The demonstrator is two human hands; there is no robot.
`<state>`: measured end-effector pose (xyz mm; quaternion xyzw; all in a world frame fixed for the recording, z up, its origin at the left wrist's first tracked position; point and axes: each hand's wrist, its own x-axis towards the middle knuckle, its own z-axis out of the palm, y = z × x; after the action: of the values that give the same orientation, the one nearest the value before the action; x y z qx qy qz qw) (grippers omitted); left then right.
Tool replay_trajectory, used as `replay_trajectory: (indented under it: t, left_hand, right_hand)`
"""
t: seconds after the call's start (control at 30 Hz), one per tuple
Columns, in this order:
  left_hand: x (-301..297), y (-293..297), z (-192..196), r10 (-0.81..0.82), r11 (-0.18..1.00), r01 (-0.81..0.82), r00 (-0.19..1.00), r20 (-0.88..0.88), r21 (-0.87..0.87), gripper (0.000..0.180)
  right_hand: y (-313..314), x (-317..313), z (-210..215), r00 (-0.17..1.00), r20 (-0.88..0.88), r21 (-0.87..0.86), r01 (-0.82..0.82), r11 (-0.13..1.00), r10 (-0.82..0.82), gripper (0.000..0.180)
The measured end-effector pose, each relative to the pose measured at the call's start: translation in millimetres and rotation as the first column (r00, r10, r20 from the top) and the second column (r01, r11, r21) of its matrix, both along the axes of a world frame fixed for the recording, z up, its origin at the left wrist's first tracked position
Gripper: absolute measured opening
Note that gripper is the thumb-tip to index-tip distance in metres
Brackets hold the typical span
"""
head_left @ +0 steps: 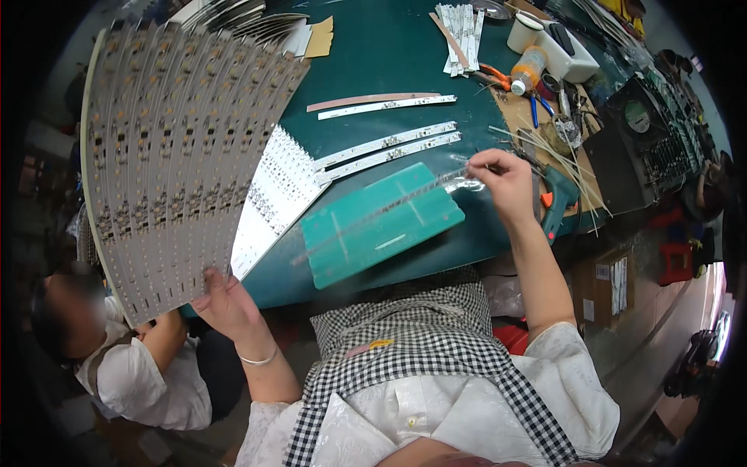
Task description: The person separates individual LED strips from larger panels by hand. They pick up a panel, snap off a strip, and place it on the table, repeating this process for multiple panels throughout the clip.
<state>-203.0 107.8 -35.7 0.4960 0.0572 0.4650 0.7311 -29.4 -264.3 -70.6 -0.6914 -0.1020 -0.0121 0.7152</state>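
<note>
My left hand (229, 305) grips the lower edge of a large panel of circuit board strips (167, 156), which is tilted up at the left. White circuit panels (274, 191) lie on the table partly behind it. Between the thumb and fingers of my right hand (504, 180) is the right end of a thin, motion-blurred strip (389, 207). It stretches slantwise across a green rectangular board (342, 261); whether it touches the board I cannot tell. Beyond the board lie two white circuit strips (389, 148), with another white strip (389, 107) and a pinkish strip (366, 101) farther back.
A bundle of strips (465, 39) lies at the back. To the right are orange-handled pliers (495, 76), a bottle (529, 64), a white container (569, 54) and a glue gun (560, 194). Another person (144, 381) sits at the left; a cardboard box (595, 292) stands lower right.
</note>
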Motion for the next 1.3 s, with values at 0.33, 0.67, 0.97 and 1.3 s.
replay_trajectory:
  t: [0.33, 0.67, 0.97, 1.3]
  left_hand:
    - [5, -32, -33, -0.249, 0.967, 0.198, 0.871, -0.424, -0.160, 0.048]
    - [11, -50, -37, -0.477, 0.874, 0.429, 0.672, -0.566, -0.228, 0.058]
    - [11, -26, -33, -0.437, 0.847, 0.530, 0.635, -0.637, -0.052, 0.058]
    - [2, -44, -41, -0.283, 0.894, 0.411, 0.828, -0.484, 0.180, 0.044]
  right_hand:
    - [12, 96, -16, 0.975, 0.211, -0.717, 0.207, 0.666, -0.076, 0.014]
    - [12, 4, 21, 0.891, -0.317, 0.008, -0.340, 0.940, 0.325, 0.048]
    - [8, 1, 20, 0.939, -0.184, -0.315, -0.337, 0.887, 0.292, 0.034]
    - [8, -11, 33, 0.964, -0.036, -0.479, -0.248, 0.842, 0.263, 0.035]
